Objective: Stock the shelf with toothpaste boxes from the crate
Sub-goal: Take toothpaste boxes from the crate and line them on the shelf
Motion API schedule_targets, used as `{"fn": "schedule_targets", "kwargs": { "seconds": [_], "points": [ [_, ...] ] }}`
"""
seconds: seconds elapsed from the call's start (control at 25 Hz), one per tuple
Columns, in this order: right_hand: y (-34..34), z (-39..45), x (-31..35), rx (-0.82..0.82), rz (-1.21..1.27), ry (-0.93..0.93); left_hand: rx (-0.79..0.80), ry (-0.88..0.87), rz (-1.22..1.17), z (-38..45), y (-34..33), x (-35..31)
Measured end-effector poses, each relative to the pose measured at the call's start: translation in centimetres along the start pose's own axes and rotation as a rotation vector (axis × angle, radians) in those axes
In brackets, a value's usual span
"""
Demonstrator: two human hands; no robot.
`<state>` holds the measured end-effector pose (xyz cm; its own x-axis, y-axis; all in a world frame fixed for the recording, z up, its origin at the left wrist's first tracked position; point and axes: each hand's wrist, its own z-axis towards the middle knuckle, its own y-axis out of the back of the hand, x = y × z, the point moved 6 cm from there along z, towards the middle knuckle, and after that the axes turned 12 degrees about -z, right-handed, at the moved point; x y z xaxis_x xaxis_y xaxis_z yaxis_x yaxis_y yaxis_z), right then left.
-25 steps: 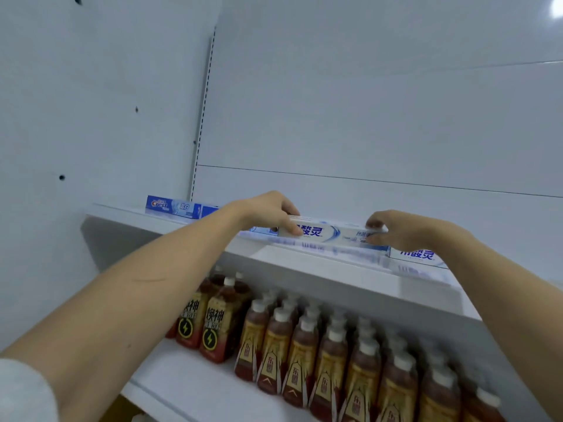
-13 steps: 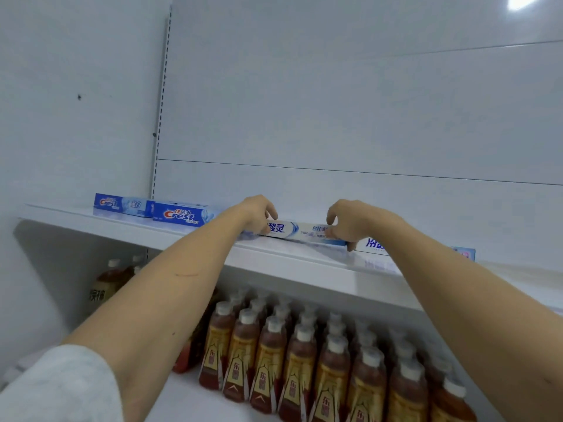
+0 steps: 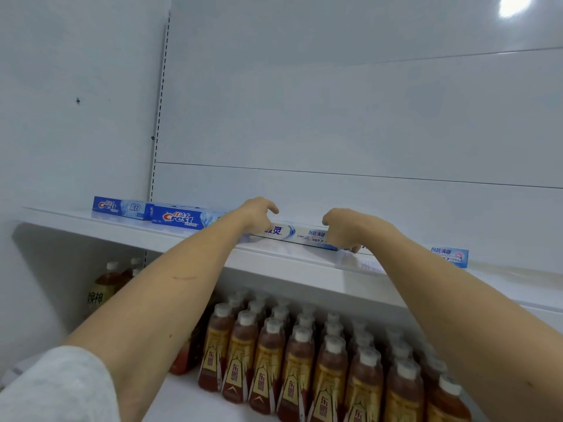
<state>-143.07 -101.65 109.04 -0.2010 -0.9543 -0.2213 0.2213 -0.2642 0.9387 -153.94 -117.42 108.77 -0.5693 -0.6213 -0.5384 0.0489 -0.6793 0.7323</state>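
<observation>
A white toothpaste box [image 3: 300, 236] on the shelf [image 3: 182, 239] is gripped by curled fingers of left hand [image 3: 259, 214] and right hand [image 3: 344, 228]; Crest boxes [image 3: 179, 217] at nine o'clock, bottles [image 3: 301, 354] at six

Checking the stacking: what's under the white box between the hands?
Only the shelf shows under the white box; the hands cover its ends.

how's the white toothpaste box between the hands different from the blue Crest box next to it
The white box is pale with dark blue characters; the Crest box is deep blue with a red-and-white logo. The left hand and right hand are at the white box's ends; nothing touches the Crest box. Both lie flat, lengthwise on the shelf.
</observation>
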Motion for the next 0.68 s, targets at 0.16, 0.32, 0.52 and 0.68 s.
{"fn": "schedule_targets", "kwargs": {
  "seconds": [0.16, 0.32, 0.52, 0.68],
  "points": [
    [2.5, -0.3, 1.1, -0.253, 0.267, 0.024, -0.057, -0.001, -0.353, -2.5, 2.3, -1.0],
    [4.4, -2.1, 3.7, -0.295, 0.864, 0.069, -0.18, 0.093, -0.769, -4.7, 5.8, -0.4],
    [5.6, -2.9, 8.5, -0.258, 1.18, 0.109, -0.242, 0.137, -0.824, -8.2, 9.4, 2.5],
    [5.6, -3.4, 14.5, -0.255, 1.427, 0.212, -0.366, 0.136, -0.892, -12.3, 11.8, 5.8]
  ]
}}
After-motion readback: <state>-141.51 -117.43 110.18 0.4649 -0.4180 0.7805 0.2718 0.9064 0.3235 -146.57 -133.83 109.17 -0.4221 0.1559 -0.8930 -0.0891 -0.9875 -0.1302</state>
